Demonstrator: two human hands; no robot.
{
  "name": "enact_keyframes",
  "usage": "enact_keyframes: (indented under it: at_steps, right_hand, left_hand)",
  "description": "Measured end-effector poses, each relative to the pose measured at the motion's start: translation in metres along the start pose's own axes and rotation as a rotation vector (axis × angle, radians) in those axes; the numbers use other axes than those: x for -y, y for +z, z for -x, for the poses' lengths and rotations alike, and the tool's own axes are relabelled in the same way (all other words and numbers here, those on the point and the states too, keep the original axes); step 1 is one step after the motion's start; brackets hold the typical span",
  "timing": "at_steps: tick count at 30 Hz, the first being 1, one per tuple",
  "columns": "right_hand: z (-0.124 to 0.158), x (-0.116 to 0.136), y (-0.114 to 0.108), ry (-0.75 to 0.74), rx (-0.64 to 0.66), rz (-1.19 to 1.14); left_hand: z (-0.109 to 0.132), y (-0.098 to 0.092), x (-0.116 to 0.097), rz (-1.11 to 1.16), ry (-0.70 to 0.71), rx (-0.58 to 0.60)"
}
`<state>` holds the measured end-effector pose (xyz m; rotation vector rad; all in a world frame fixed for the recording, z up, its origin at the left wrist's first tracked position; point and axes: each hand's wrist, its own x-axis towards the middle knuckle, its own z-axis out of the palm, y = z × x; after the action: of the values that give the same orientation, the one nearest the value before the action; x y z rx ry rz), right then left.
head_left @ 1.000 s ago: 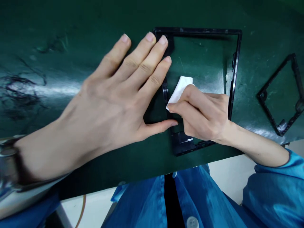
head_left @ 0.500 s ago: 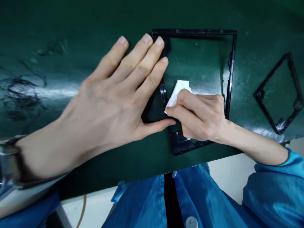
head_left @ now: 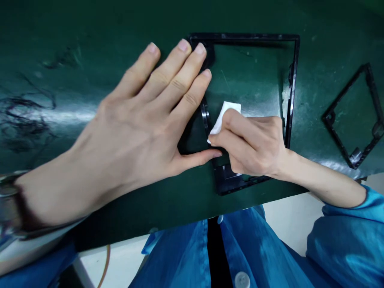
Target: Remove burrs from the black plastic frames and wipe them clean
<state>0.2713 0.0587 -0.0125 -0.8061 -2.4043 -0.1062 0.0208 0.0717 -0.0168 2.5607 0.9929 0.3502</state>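
A black square plastic frame [head_left: 294, 72] lies flat on the dark green table [head_left: 90, 48]. My left hand [head_left: 144, 120] rests flat on the table with fingers stretched out; its fingertips press the frame's far left corner and its thumb touches the frame's left bar. My right hand [head_left: 252, 146] sits inside the frame, fingers pinched on a small folded white cloth [head_left: 223, 116] that is pressed against the inner side of the left bar.
A second, smaller black frame [head_left: 354, 116] lies on the table at the right. The table's near edge runs just below the hands, with my blue coat [head_left: 240, 252] beneath it. A watch band [head_left: 10, 204] shows on my left wrist.
The right hand with the cloth has slid slightly left and down along the frame's left bar. The left hand stays pressed on the frame; the view shifted a little.
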Motion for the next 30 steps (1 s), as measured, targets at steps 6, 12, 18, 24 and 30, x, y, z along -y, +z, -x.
enact_keyframes:
  at_steps: [6, 12, 18, 24, 30]
  right_hand:
    - [-0.001, 0.001, -0.001, 0.025, 0.003, 0.016]
    - [0.001, 0.000, -0.005, -0.025, 0.023, -0.063]
    - [0.005, -0.007, -0.005, 0.025, 0.008, -0.065]
    - [-0.001, -0.010, 0.003, 0.110, -0.194, 0.016]
    - [-0.010, 0.000, -0.003, 0.029, -0.030, -0.027]
  left_hand:
    - [0.001, 0.001, 0.003, 0.009, -0.001, 0.003]
    - [0.001, 0.000, 0.002, -0.024, 0.013, 0.014]
    - [0.002, -0.001, -0.001, -0.005, -0.017, -0.009]
    - [0.004, -0.002, -0.004, -0.020, -0.021, -0.008]
    - [0.006, -0.004, 0.002, 0.015, -0.023, 0.016]
